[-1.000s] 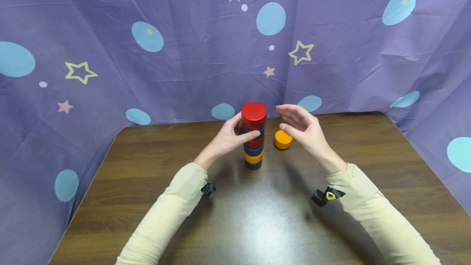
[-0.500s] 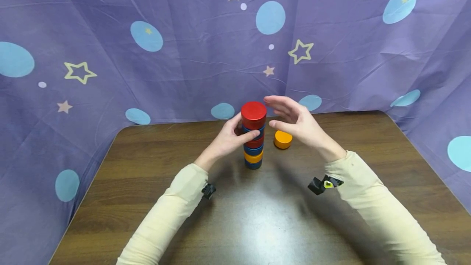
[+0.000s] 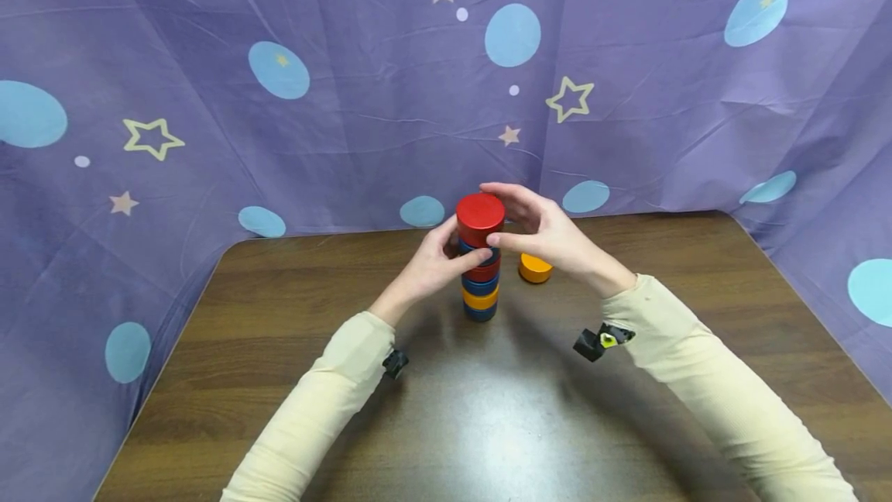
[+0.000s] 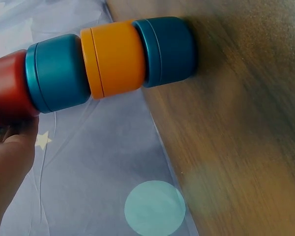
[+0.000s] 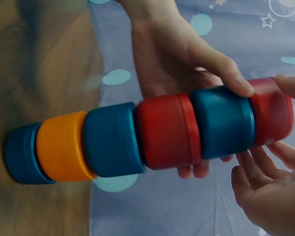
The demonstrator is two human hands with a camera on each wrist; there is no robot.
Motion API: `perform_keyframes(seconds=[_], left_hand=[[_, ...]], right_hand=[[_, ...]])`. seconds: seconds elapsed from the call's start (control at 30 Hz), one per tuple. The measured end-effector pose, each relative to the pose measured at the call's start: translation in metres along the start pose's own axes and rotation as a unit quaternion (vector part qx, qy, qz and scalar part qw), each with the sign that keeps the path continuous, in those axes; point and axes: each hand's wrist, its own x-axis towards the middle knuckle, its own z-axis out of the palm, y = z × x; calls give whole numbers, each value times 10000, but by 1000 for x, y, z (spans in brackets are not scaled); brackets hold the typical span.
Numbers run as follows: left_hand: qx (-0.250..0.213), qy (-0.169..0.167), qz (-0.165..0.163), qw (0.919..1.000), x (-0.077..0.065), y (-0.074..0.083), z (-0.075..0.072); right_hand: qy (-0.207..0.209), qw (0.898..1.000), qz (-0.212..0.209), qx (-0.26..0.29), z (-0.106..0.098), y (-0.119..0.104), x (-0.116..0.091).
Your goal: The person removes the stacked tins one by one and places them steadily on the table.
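Six-high colours aside, several small round lidded tins form one upright stack on the table: blue (image 4: pixel 172 51) at the bottom, then orange (image 4: pixel 115 59), blue (image 4: pixel 59 73), red (image 5: pixel 167 132), blue (image 5: pixel 225 122) and a red tin (image 3: pixel 481 211) on top. My left hand (image 3: pixel 432 266) curls round the upper part, its thumb across the blue tin under the top one. From the right, my right hand (image 3: pixel 547 235) spans the top red tin, thumb in front and fingers behind. Just right of the stack sits a separate orange tin (image 3: pixel 534 269), partly covered by the right hand.
A brown wood-grain table (image 3: pixel 279 316) carries everything. Behind it hangs a purple cloth (image 3: pixel 376 115) with stars and dots, close to the table's far edge. Black wrist cameras (image 3: pixel 395 362) sit on both sleeves.
My right hand has moved left, from above the separate orange tin to the stack's top red tin, which it now takes hold of. My left hand and the stack have stayed put.
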Motion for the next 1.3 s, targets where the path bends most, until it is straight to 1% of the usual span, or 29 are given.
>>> perform_keyframes(seconds=[0.1, 0.27, 0.47, 0.77, 1.07, 1.3], left_hand=[[36, 10, 87, 10000, -1, 1, 0], [109, 10, 221, 9997, -1, 0, -1], [99, 4, 317, 9994, 0, 0, -2], [-107, -81, 109, 9999, 0, 1, -1], [-44, -88, 20, 9999, 0, 3, -2], [-130, -100, 15, 9999, 0, 2, -2]], right_hand=[[24, 10000, 30, -83, 4, 3, 1], [265, 9996, 8, -79, 8, 5, 1], [421, 9990, -117, -114, 9, 6, 3], [491, 9986, -164, -98, 3, 2, -2], [544, 9984, -115, -95, -3, 3, -8], [670, 9977, 2, -107, -10, 6, -17]])
